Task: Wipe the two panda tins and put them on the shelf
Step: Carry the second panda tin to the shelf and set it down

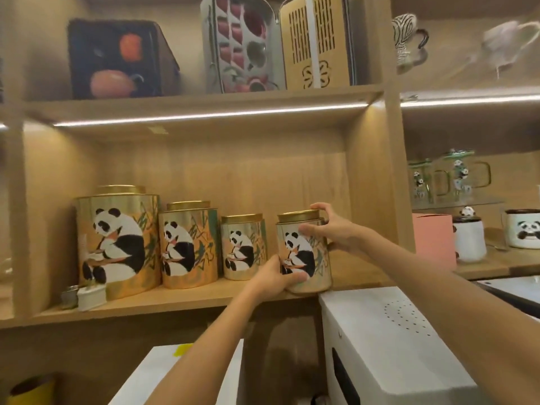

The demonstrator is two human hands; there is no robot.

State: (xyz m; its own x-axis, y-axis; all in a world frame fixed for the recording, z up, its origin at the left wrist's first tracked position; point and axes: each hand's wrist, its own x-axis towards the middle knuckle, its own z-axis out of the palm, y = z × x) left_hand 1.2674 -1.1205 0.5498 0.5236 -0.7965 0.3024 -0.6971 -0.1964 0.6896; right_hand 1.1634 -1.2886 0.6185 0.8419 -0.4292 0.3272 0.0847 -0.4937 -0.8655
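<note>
**Lit wooden shelf, four panda tins in a row**

A pale wooden shelving unit fills the view, with a light strip [210,114] glowing under the upper board and a white appliance [388,340] standing below at the right. On the middle shelf [181,299], the left hand [276,276] cups the lower front of the rightmost panda tin [304,254], fingers wrapped under its base edge. The right hand [333,229] grips the same tin near the top, thumb across the front and fingers curled over the gold lid. Both forearms reach up from the bottom of the frame. The tin stands at the shelf's front edge, tilted slightly; whether its base rests fully on the board cannot be told. Just to its left stands a second small panda tin [244,247], then a medium tin [190,244] and a large tin [117,241]. A pink box [434,239] and white panda mugs [523,229] sit in the next bay to the right.
</note>
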